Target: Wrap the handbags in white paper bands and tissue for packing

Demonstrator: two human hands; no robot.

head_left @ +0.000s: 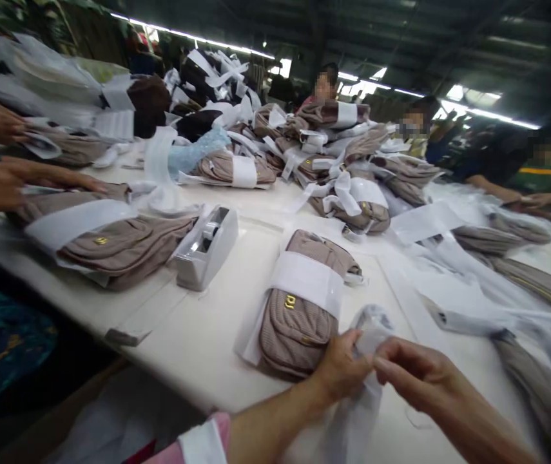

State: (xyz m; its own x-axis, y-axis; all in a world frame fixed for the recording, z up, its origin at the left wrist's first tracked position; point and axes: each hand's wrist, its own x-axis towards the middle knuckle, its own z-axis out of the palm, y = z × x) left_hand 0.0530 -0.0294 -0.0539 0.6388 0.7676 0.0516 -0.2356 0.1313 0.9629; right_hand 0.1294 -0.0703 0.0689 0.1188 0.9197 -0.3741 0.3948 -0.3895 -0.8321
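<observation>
I'm on the lower right of the frame: my left hand (343, 368) grips a strip of pale wrap (372, 325), likely to keep it steady. My right hand (417, 374) meets it, thumb and forefinger narrow; with this blur, I can't tell whether they pinch the wrap. Near centre, the brown bag (299, 332) lies flat, logo up, its paper band (307, 278) presumably keeping it compact. Left of it, a tape dispenser (207, 251) stands beside another bag (125, 251), seemingly for easy reach.

Factory floor here: long white strip lights (502, 119), dark ribbed roof (449, 38), heaped taupe fabric bags (314, 169), workers (492, 187) around a broad white table (193, 341)!
</observation>
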